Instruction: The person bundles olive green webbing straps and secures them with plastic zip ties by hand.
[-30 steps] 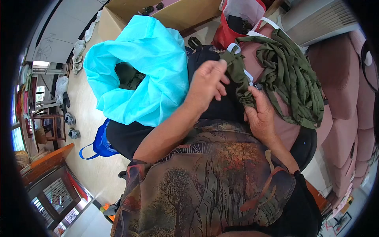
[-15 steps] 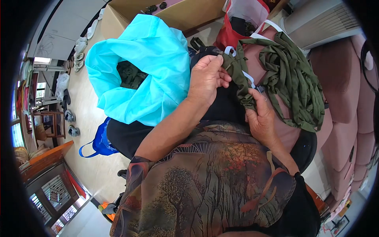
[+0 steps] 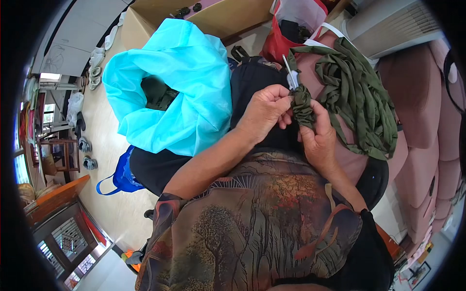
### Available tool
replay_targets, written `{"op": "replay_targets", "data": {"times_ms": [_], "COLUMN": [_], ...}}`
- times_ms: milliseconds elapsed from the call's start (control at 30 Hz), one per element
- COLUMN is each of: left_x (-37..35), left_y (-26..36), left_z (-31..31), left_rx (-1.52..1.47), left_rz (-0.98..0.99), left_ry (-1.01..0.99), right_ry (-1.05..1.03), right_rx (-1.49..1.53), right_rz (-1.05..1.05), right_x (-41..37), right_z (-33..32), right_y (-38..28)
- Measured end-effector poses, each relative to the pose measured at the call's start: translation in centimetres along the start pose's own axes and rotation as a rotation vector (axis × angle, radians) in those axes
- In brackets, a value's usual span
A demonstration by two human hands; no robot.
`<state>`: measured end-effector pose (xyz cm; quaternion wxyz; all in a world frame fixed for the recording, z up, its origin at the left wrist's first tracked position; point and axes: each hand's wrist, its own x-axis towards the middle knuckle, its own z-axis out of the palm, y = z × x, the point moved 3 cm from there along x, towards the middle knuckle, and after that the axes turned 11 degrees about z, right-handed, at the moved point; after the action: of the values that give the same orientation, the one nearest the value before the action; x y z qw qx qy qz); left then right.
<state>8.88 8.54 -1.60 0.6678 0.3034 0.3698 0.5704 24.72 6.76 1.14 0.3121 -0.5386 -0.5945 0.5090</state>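
Note:
Bunched dark green fabric (image 3: 303,104) is pinched between my two hands above my lap. My left hand (image 3: 264,112) grips its left side with the fingers curled in. My right hand (image 3: 320,138) holds its right side between thumb and forefinger. A thin metal tool (image 3: 286,65) and a bit of white elastic (image 3: 292,79) stick out above the fabric. A long gathered strip of green fabric (image 3: 361,92) lies to the right, over the pink seat. At the left, a bright turquoise bag (image 3: 206,72) stands open with dark green pieces (image 3: 158,93) inside.
A red bag (image 3: 275,46) with dark items and a cardboard box (image 3: 213,22) stand at the back. A blue bag (image 3: 124,173) is on the floor at the left. A pink sofa (image 3: 412,92) and a pale appliance (image 3: 393,29) are at the right. Shoes (image 3: 90,162) line the left.
The green fabric between my hands is now bunched into a compact ruffle. The metal tool now points up out of it. My left hand has moved slightly down and right.

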Motion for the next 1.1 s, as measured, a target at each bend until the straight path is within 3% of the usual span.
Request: {"op": "replay_targets", "data": {"times_ms": [133,233,267,367,400,467,567,700,767,833,900,1000,1100], "left_x": [0.0,0.6,0.6,0.0,-0.2,-0.2,0.0,-0.1,0.2,0.6,0.4,0.6,0.6], "left_y": [1.2,2.3,2.8,4.8,5.3,5.0,5.0,5.9,7.2,8.9,9.5,9.4,10.9], "left_z": [-0.7,-0.8,-0.8,-1.5,-1.3,-2.3,-2.8,-2.1,-2.9,-4.6,-5.1,-6.3,-9.0], "left_rx": [0.192,0.514,0.421,0.084,0.013,0.001,-0.021,0.011,-0.01,-0.037,-0.019,-0.047,-0.109], "left_rz": [-0.112,0.399,0.417,0.231,0.176,0.209,0.266,0.315,0.429,0.502,0.448,0.455,0.526], "left_ry": [-0.117,0.097,0.123,-0.005,0.062,0.052,0.081,0.086,0.17,0.217,0.216,0.217,0.268], "right_ry": [-0.085,-0.181,-0.203,-0.254,-0.262,-0.282,-0.222,-0.242,-0.265,-0.285,-0.296,-0.226,-0.231], "right_rx": [0.11,0.103,0.096,0.074,0.066,0.052,-0.173,-0.117,-0.142,-0.228,-0.261,-0.195,-0.469], "right_rz": [-0.03,-0.032,-0.03,-0.029,-0.018,0.004,-0.31,-0.159,-0.075,-0.065,-0.052,-0.166,-0.17], "right_x": [0.6,1.1,1.3,1.4,1.6,1.8,2.5,4.3,5.3,5.0,4.4,4.0,3.5], "right_z": [0.1,0.0,0.0,0.5,0.6,0.8,1.4,2.6,3.1,3.0,2.5,1.8,0.4], "right_y": [0.1,-0.1,-0.2,-0.4,-0.5,-1.0,-3.7,-4.4,-3.3,-3.4,-4.3,-5.0,-3.3]}}
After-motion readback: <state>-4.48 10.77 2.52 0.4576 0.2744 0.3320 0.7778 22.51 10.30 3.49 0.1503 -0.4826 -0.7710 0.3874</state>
